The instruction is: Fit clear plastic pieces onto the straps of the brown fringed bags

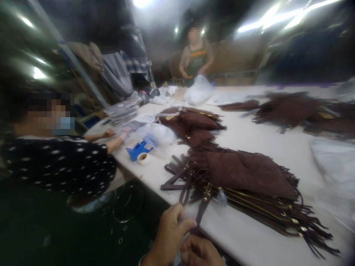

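At the table's near edge my left hand [169, 229] is closed, thumb against fingers. A dark brown strap [203, 208] runs from the stacked bags down to its thumb, and a bit of clear plastic shows around the fingers. Just below and to the right, my right hand [202, 252] has its fingers curled in close to the left; what they grip is hidden. Beyond both hands lies a stack of brown suede fringed bags [249, 173] with gold zips and rings. A small wisp of clear plastic [222, 197] hangs at its near side.
Across the white table [244, 231] lie more brown bags [194, 123] and another brown pile [291, 109]. A blue tape dispenser [140, 149] and tape roll [142, 159] sit left. One person [61, 162] is seated at left; another [195, 59] stands behind a white plastic bag [199, 89].
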{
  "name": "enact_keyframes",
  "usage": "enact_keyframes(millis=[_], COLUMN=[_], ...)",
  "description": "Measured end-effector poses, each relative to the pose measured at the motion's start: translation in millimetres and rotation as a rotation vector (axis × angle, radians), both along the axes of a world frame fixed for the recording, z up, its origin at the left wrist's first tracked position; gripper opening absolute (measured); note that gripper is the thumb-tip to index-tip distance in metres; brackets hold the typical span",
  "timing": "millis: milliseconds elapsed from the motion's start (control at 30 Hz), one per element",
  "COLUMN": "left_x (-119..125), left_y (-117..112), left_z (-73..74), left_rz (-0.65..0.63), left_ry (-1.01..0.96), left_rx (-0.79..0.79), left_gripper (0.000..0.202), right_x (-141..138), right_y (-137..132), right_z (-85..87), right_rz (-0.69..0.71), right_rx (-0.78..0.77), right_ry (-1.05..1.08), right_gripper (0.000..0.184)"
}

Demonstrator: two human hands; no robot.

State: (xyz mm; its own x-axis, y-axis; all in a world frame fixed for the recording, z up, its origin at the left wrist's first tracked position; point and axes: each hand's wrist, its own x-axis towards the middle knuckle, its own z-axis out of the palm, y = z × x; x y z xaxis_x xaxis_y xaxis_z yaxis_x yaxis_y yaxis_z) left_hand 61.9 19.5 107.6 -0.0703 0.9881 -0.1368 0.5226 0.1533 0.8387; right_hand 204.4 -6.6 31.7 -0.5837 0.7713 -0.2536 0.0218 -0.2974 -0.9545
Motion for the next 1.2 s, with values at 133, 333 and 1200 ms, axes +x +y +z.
enact_keyframes(millis=[133,333,1200], left_x=[-33,-46,-64], left_y=[-7,-12,-24], left_z=[-20.3,-48.7,-80.3], left_rz=[-0.004,-0.055,0.115], left_ry=[0.181,0.213,-0.563], left_rx=[-0.011,-0.064,-0.288], left_gripper=[0.016,0.014,0.019], right_x=[35,49,-16], right_y=[10,41,44], right_z=[-17.4,-13.9,3.5], right_rz=[-0.198,-0.402,-0.268], right_rx=[-0.010,0.079,-0.391], right_ry=[-0.237,-0.554,0.027], right_gripper=[0.036,0.042,0.034])
